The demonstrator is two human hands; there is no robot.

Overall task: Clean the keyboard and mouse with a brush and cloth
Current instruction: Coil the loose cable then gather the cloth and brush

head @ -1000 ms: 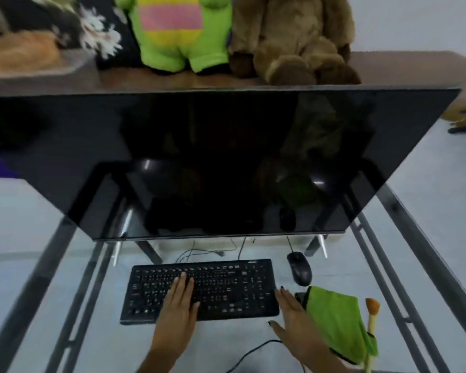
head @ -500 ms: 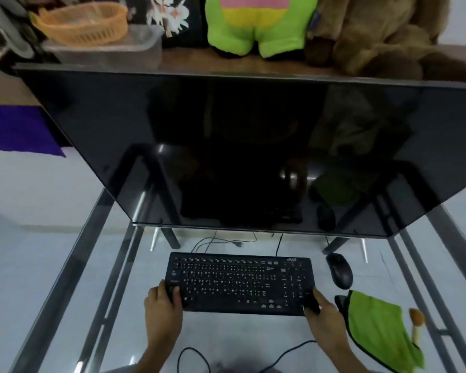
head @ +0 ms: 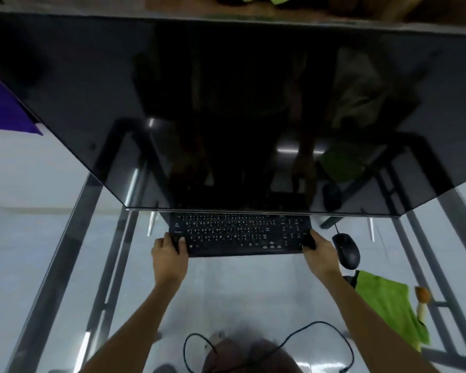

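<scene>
Both hands (head: 169,253) (head: 318,251) grip the keyboard (head: 240,235) ends
Its loose cable (head: 318,332) could snag and tug the mouse (head: 346,250), I think

the light is dim and cool, a bluish grey over everything. the big dark screen (head: 226,103) fills the upper half and acts like a mirror, giving faint reflections of my arms and a green patch. small bright streaks of glare sit on the screen and on the metal bars under the glass tabletop (head: 240,292), with another glint low on the left. the wide lens bends the screen's edges outward and stretches the corners. the whole picture is soft; the keyboard (head: 240,235) letters are smeared, and the green cloth (head: 388,305) and brush (head: 421,300) at the right are blurred. my hands throw hardly any shadow.
</scene>
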